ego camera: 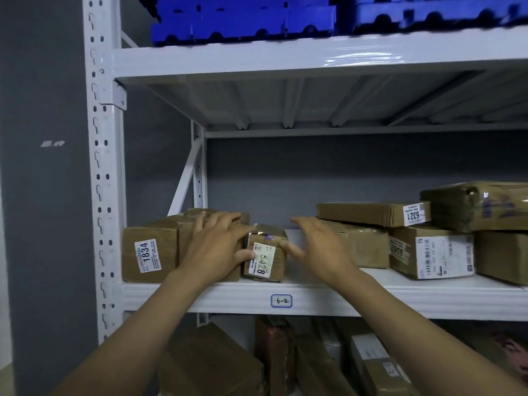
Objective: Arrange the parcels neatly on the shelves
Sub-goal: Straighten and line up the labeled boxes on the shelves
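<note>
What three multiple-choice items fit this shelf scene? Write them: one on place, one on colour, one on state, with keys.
1. Where does the small brown cardboard parcel labelled 5428 stand?
A. Top shelf
B. Shelf tagged 6-2, right of the brown cardboard box labelled 1834
C. Floor

2. What colour are the plastic crates on the top shelf?
A. Red
B. Green
C. Blue

3. How is the right hand?
A. Open, fingers spread
B. Closed on a box
C. Out of view

Key: 1 B, it stands right of the 1834 box above the 6-2 tag. 2 C, the plastic crates are blue. 3 A, the right hand holds nothing; the left hand rests on parcels.
</note>
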The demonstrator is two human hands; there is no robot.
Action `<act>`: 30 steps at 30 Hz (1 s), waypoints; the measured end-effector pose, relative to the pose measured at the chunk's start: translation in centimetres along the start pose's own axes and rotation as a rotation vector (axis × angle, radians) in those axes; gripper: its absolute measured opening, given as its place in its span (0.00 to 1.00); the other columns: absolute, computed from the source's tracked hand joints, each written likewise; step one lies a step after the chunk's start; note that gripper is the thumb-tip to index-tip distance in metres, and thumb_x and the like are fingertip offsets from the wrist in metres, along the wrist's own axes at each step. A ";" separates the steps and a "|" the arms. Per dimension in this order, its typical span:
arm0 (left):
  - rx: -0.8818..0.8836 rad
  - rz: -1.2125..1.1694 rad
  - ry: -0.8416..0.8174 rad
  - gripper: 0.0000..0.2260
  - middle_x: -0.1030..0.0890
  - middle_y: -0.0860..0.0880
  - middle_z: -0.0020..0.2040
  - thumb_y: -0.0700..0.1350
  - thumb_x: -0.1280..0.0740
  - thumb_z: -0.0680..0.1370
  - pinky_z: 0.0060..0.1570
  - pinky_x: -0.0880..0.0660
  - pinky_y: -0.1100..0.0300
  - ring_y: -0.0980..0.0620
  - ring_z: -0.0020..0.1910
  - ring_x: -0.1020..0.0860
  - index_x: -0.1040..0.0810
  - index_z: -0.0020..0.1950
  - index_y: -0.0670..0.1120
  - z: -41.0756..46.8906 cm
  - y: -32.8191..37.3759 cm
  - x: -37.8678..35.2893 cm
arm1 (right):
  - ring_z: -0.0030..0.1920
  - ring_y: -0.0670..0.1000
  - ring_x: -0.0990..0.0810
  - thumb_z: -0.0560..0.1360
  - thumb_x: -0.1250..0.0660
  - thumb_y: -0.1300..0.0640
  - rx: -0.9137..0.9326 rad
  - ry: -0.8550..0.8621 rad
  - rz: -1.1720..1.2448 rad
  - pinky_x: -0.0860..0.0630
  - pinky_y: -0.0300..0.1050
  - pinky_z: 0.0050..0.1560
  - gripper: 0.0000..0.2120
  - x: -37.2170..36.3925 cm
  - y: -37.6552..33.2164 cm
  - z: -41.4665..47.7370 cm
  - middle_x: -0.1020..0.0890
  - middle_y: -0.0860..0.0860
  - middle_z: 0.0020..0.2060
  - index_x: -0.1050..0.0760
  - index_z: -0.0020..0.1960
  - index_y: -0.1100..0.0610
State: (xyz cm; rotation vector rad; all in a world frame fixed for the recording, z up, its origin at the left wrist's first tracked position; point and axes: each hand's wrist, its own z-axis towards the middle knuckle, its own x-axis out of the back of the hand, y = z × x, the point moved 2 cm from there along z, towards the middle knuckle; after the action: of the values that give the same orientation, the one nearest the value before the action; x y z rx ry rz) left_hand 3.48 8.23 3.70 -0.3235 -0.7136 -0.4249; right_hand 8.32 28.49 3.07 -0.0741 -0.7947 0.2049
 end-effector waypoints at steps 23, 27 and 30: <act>-0.174 0.043 -0.203 0.26 0.30 0.57 0.71 0.60 0.34 0.76 0.74 0.60 0.44 0.51 0.70 0.32 0.37 0.72 0.61 2.6 4.2 0.0 | 0.57 0.56 0.27 0.72 0.35 0.36 -0.302 0.068 -0.107 0.28 0.47 0.50 0.24 0.1 5.1 0.6 0.28 0.53 0.61 0.29 0.62 0.49; -0.183 0.044 -0.230 0.26 0.29 0.56 0.70 0.60 0.35 0.76 0.75 0.59 0.43 0.52 0.69 0.31 0.37 0.73 0.60 2.5 4.3 0.4 | 0.55 0.58 0.24 0.74 0.34 0.42 -0.379 0.044 0.040 0.25 0.48 0.52 0.23 -0.3 4.9 0.4 0.31 0.55 0.64 0.29 0.64 0.52; -0.187 0.034 -0.218 0.28 0.29 0.55 0.71 0.63 0.38 0.77 0.75 0.60 0.44 0.53 0.69 0.31 0.38 0.75 0.59 2.5 4.5 0.5 | 0.54 0.54 0.23 0.73 0.33 0.49 -0.367 0.226 0.223 0.27 0.45 0.51 0.18 0.7 4.7 -0.3 0.25 0.53 0.59 0.24 0.61 0.53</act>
State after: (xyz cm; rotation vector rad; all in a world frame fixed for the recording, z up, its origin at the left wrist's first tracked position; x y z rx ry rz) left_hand 4.56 13.04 5.16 -0.5639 -0.8819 -0.4289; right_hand 8.31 33.19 2.64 -0.5253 -0.5895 0.2542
